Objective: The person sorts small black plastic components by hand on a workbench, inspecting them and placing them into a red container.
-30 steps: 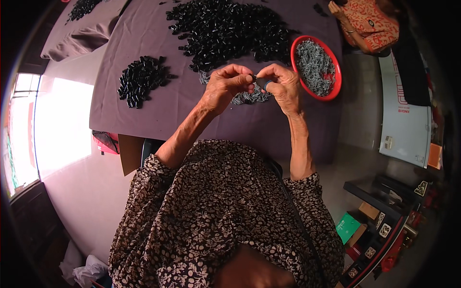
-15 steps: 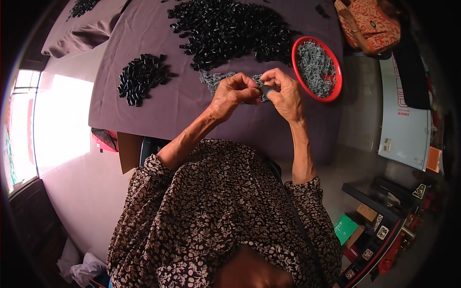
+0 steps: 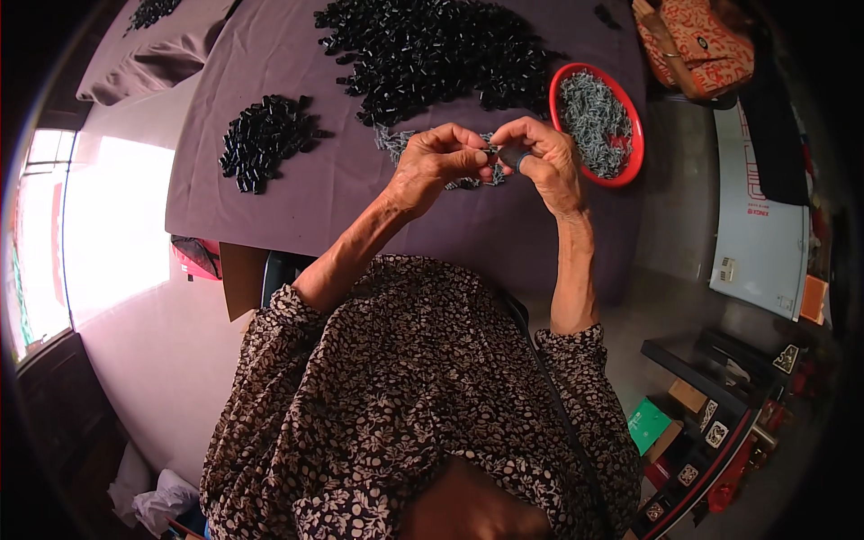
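Note:
My left hand (image 3: 423,171) and my right hand (image 3: 553,166) meet fingertip to fingertip over the near part of the table. Both are closed in a pinch. Something small sits between the fingertips, too tiny and covered to name. A dark cover (image 3: 513,157) wraps the thumb of my right hand. Beneath and behind the hands lies a small heap of grey, screw-like pieces (image 3: 393,140), partly hidden by my fingers. Past it spreads a big pile of small black tubular pieces (image 3: 423,63). Close by my right hand stands a red bowl (image 3: 637,144) holding many more grey pieces.
A smaller pile of black pieces (image 3: 265,139) lies at the left on the purple tablecloth (image 3: 315,202). Another person's arm (image 3: 670,58) shows at the far right, beside the table. A white carton (image 3: 760,261) and a dark rack (image 3: 702,387) stand at the right.
My right hand has shifted slightly to the right, and its fingers have drawn up a little. My left hand stays nearly in place, still pinching.

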Motion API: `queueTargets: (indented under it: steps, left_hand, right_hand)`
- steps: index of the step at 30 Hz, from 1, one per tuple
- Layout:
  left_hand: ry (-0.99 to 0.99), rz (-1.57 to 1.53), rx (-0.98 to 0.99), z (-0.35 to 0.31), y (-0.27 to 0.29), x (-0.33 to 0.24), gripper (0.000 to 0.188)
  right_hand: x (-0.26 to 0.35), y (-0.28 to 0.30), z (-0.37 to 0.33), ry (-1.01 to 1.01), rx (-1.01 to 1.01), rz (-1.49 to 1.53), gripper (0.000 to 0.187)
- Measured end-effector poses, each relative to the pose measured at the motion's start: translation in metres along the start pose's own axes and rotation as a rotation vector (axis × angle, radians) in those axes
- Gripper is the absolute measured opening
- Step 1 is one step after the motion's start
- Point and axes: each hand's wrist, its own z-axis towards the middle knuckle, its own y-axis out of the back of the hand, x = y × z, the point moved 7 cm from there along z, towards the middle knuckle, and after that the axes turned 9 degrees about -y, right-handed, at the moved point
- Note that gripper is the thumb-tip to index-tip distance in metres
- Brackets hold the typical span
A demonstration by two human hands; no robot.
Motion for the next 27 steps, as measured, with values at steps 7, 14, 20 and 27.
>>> queueTargets:
  steps: [7, 14, 20, 27]
  left_hand:
    - [-0.062, 0.113, 0.038, 0.000, -0.002, -0.004, 0.006]
    - [-0.064, 0.199, -0.004, -0.002, 0.000, -0.001, 0.005]
    - [-0.095, 0.267, -0.015, -0.002, 0.001, 0.004, 0.005]
    - [-0.004, 0.195, -0.012, 0.000, 0.007, 0.010, 0.010]
  right_hand:
    - [0.004, -0.001, -0.002, 0.049, -0.078, -0.239, 0.034]
    - [0.003, -0.010, -0.004, 0.049, -0.109, -0.476, 0.034]
    - [0.004, -0.008, -0.005, 0.225, -0.156, -0.533, 0.030]
    - [-0.012, -0.005, 0.009, 0.108, 0.004, -0.358, 0.030]
